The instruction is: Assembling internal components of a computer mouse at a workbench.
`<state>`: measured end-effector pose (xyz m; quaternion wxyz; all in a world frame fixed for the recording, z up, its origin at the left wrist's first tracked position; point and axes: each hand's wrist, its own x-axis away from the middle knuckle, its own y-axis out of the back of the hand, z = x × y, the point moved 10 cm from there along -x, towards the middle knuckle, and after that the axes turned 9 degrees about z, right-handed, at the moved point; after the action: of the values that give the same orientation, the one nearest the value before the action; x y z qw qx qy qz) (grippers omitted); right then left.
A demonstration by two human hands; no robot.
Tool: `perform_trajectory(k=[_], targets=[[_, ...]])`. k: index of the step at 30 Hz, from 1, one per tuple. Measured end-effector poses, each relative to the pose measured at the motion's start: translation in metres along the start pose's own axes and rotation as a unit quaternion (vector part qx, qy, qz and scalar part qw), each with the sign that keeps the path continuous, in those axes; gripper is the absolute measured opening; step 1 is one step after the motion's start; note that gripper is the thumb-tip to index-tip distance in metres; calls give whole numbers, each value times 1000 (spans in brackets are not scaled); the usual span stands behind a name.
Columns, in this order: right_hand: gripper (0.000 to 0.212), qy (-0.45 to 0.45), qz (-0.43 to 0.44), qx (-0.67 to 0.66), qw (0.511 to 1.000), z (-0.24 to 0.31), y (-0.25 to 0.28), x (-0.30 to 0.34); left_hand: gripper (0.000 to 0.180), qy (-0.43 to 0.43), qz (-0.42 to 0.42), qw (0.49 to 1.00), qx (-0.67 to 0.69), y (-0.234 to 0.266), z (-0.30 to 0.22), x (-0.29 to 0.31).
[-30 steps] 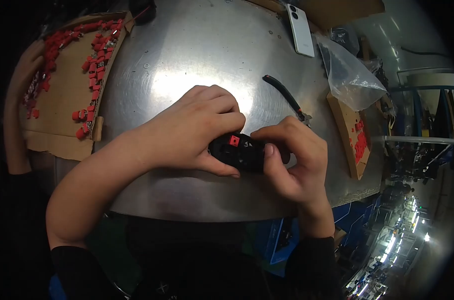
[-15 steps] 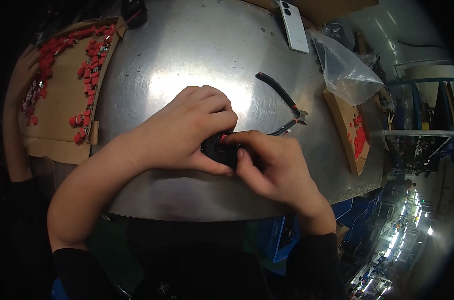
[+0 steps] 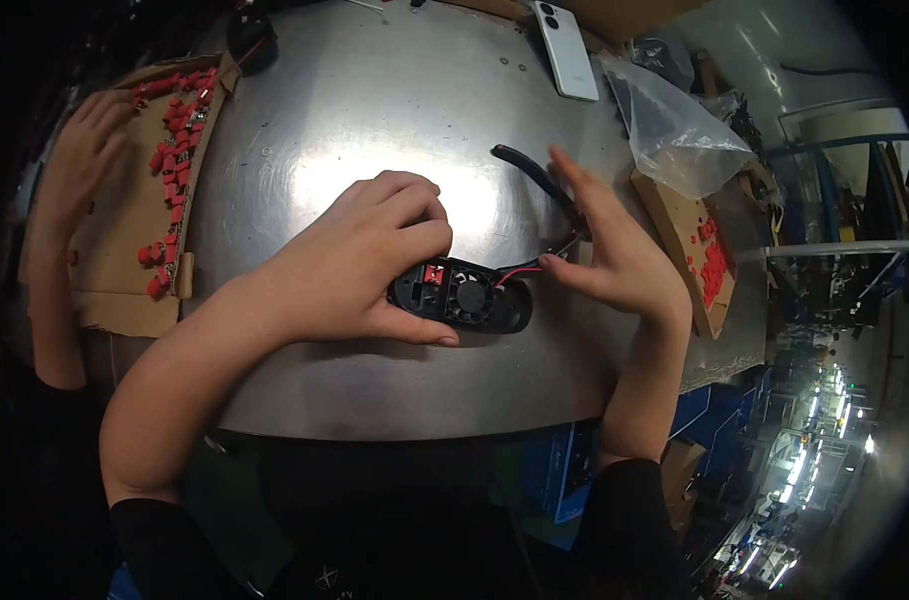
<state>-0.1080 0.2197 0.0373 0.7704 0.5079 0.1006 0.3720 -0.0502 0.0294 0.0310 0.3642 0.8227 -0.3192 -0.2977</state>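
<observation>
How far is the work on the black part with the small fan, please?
Done: a red piece already sits in the black fan housing. In hand: the left hand pins the housing to the metal table; the open right hand is beside the red and black wires. Left: many red pieces wait on the cardboard tray.

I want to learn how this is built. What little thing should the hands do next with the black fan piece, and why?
Probably the right hand should reach for the black-handled pliers. It is open and right beside them, while the left hand holds the black fan piece on the metal table, red and black wires sticking out.
</observation>
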Motion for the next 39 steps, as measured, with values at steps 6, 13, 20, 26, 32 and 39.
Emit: perform_trajectory(k=[6, 13, 20, 26, 32, 39], targets=[[104, 76, 48, -45, 995, 20, -5, -1, 64, 25, 21, 999, -3, -7, 5, 2], [99, 24, 62, -58, 996, 12, -3, 7, 62, 8, -1, 1000, -11, -4, 1, 0], [79, -219, 14, -28, 975, -80, 31, 41, 65, 14, 11, 1000, -13, -4, 0, -2], [115, 69, 32, 43, 996, 3, 1, 9, 65, 26, 24, 999, -20, -1, -2, -2], [102, 109, -17, 22, 994, -5, 3, -12, 64, 36, 37, 998, -20, -2, -6, -6], [86, -48, -181, 58, 980, -58, 42, 5, 68, -1, 65, 997, -46, -21, -26, -8]])
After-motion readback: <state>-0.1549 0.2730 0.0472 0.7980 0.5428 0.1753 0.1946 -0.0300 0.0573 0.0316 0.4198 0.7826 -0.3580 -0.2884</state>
